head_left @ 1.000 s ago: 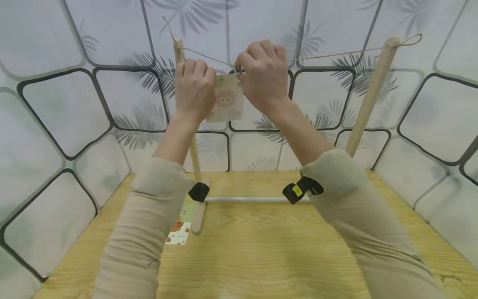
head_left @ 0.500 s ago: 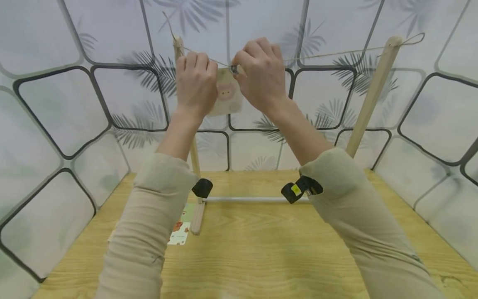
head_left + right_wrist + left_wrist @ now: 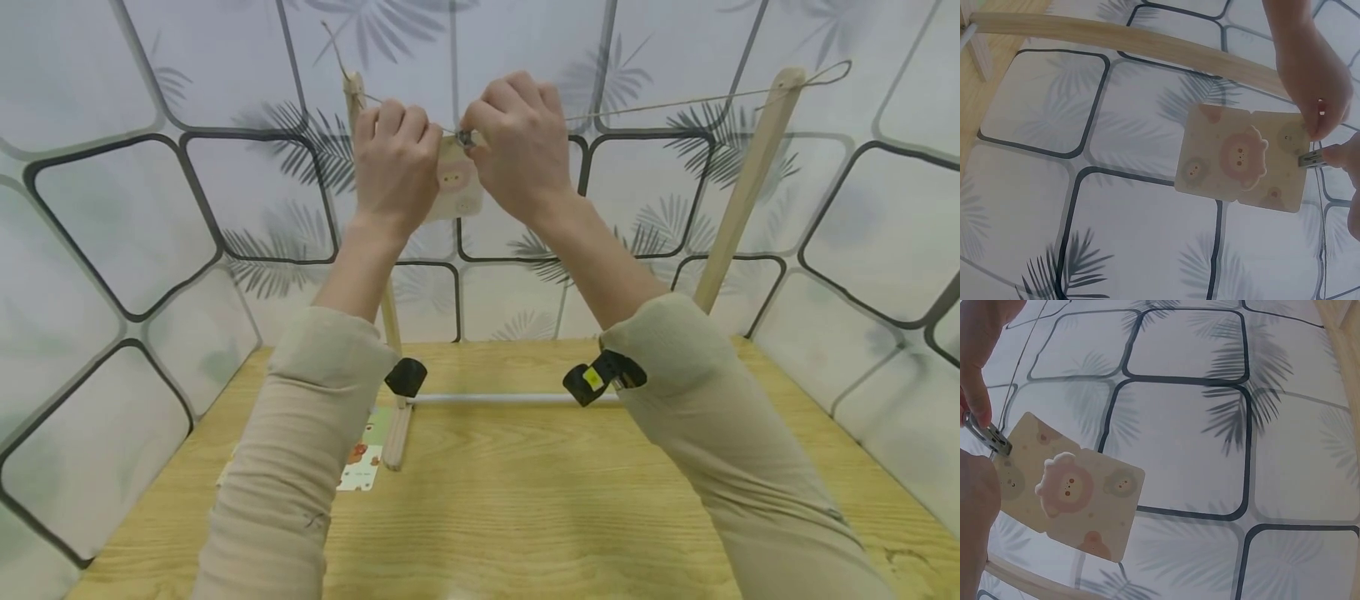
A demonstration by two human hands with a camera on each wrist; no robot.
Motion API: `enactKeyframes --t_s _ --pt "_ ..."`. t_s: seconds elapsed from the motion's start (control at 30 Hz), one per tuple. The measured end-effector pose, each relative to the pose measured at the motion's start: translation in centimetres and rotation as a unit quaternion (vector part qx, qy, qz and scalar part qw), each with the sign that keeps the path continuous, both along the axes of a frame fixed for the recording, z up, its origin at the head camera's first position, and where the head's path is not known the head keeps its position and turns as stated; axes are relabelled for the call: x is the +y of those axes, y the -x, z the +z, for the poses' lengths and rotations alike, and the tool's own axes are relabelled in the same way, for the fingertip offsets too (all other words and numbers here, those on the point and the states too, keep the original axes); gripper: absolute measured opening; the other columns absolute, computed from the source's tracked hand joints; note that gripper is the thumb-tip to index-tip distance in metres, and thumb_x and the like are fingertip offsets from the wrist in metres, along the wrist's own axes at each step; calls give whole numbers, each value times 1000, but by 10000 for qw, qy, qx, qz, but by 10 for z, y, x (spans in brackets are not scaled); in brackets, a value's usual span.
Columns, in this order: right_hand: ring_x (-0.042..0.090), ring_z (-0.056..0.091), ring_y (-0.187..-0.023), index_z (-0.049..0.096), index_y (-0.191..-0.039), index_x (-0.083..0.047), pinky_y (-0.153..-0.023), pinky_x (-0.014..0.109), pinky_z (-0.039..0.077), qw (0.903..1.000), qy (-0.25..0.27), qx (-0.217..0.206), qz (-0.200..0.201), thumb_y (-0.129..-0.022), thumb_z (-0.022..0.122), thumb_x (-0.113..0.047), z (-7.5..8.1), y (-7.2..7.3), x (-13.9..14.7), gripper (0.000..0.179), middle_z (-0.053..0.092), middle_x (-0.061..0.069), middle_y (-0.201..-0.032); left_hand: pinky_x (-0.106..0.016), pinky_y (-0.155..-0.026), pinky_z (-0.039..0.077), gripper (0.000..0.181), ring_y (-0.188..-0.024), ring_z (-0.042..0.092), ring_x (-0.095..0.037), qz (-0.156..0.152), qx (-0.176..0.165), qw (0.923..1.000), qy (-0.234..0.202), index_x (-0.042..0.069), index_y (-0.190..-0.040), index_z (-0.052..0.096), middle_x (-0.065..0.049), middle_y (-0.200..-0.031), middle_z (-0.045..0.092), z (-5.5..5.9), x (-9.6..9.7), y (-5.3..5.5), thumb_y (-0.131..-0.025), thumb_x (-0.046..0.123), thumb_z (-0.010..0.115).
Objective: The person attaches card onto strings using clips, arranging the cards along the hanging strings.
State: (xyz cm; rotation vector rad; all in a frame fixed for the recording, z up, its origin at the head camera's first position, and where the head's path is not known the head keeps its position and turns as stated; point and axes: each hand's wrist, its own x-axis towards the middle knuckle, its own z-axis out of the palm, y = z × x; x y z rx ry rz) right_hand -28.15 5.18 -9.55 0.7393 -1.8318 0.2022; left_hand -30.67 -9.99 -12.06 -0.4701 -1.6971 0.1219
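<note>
My left hand (image 3: 397, 167) pinches the top corner of a cream card (image 3: 453, 183) printed with a pink cartoon animal. Held between the thumb and fingers of my right hand (image 3: 521, 142) is a small metal clip (image 3: 1316, 158). Its end meets the card's upper edge in both wrist views. The card hangs below a thin string (image 3: 675, 104), close to where both hands meet the line. Whether the clip bites on card and string together I cannot tell. In the left wrist view the whole card front (image 3: 1066, 487) shows, creased across its middle.
Two wooden posts (image 3: 742, 192) carry the string at left and right. A white rod (image 3: 495, 400) runs low between them over the wooden table (image 3: 525, 517). Beside the left foot lies a green and white card (image 3: 363, 458), partly behind the left sleeve.
Both hands have risen slightly with the card, bringing it up against the string. The right hand and its clip have shifted a little left, nearer the left hand.
</note>
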Motion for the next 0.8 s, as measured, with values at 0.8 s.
enactKeyframes --t_s 0.8 --pt "26 47 -108 57 -122 -4 -93 36 31 9971 105 -460 -603 -88 61 -20 -7 1 2 38 59 12 -111 -40 -84 34 21 -89 48 -31 -169 -60 9997 -160 0 -89 61 -14 -89 57 0 1 0 -92 2 40"
